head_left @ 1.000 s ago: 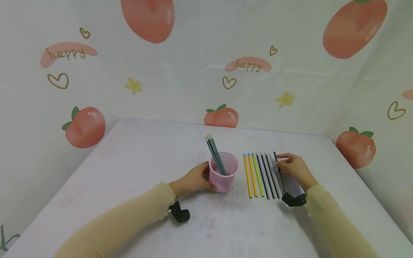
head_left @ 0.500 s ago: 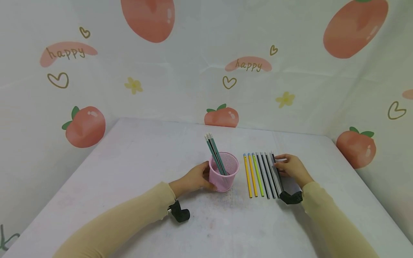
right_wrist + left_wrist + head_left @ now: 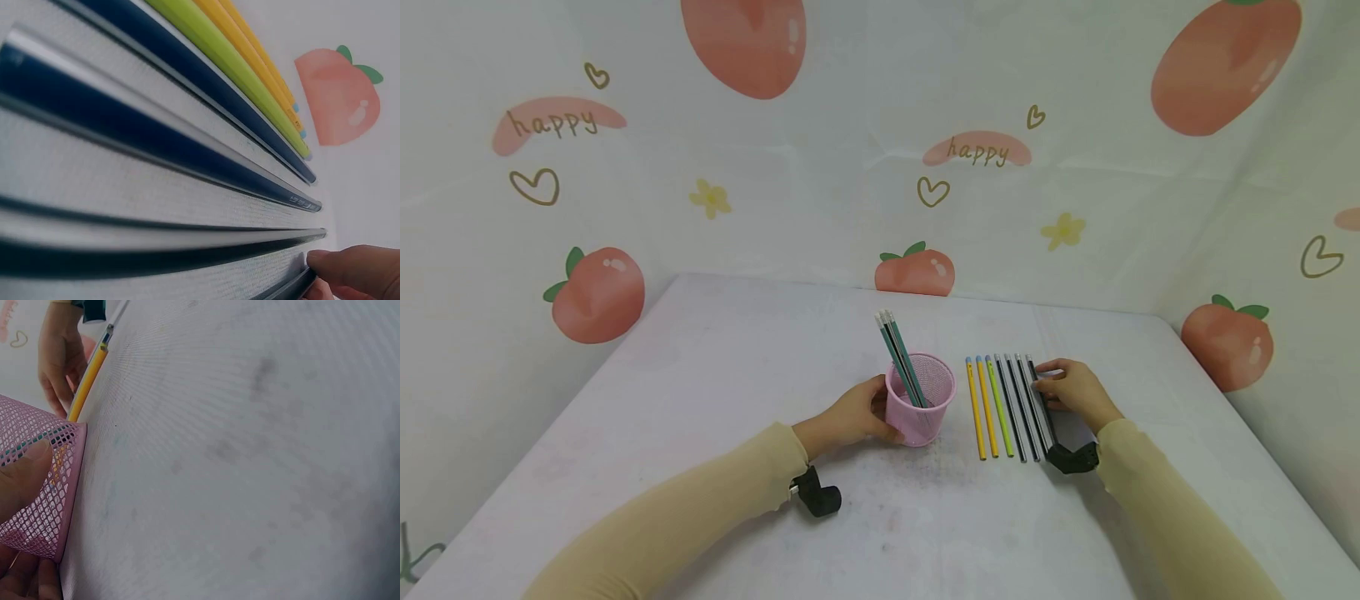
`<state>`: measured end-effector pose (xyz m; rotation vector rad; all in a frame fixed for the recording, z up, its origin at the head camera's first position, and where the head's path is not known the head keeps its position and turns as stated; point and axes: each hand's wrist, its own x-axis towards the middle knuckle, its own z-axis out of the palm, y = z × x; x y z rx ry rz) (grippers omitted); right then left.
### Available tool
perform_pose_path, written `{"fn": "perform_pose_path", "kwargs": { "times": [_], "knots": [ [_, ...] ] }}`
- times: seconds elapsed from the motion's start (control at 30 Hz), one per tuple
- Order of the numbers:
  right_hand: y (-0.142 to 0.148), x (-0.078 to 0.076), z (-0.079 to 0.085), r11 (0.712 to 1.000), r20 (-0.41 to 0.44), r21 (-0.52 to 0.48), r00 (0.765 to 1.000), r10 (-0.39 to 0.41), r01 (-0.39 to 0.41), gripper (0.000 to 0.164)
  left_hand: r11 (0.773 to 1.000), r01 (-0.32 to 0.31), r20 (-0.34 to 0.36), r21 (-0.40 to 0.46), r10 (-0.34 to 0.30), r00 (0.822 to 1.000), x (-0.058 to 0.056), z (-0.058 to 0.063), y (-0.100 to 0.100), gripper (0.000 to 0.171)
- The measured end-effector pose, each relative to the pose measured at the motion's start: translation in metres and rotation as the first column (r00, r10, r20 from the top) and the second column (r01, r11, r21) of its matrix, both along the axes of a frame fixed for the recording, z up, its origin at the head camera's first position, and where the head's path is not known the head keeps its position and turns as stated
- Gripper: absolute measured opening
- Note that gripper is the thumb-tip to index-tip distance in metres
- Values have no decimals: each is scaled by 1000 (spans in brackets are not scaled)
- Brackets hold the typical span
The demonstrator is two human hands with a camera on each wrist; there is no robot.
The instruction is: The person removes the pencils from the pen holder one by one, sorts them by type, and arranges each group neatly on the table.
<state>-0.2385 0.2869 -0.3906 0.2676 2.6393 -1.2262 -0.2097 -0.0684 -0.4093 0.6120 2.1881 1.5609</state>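
Pink cup (image 3: 917, 427) apart from pencils (image 3: 1000, 407); right fingers (image 3: 347, 267) pinch edge pencil (image 3: 294, 288)

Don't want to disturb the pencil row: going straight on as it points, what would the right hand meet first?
Beyond its pinched pencil, the right hand would probably meet the next dark pencil; height is hard to judge, so it might pass above.

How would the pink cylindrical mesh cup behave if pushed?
The cup is probably light, given its open-mesh wall. It might tip, since green-striped pencils lean well above it, though the left hand gripping it should steady it.
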Motion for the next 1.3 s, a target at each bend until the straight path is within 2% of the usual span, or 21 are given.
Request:
{"fn": "perform_pose_path", "kwargs": {
  "times": [0.7,0.97,1.13,1.3],
  "knots": [
    [2,0,1,1000,22,-23,1000,10,-9,51,1000,4,-7,23,-4,1000,0,1,0,84],
    [1,3,3,998,30,-53,999,-17,18,53,1000,-2,1,14,2,1000,1,2,1,86],
    [4,4,2,997,17,-79,1000,-25,26,52,1000,1,3,8,-1,1000,1,1,1,85],
    [5,6,4,989,-30,-148,999,-15,11,51,1000,2,7,15,-3,1000,1,1,1,85]
  ]
}}
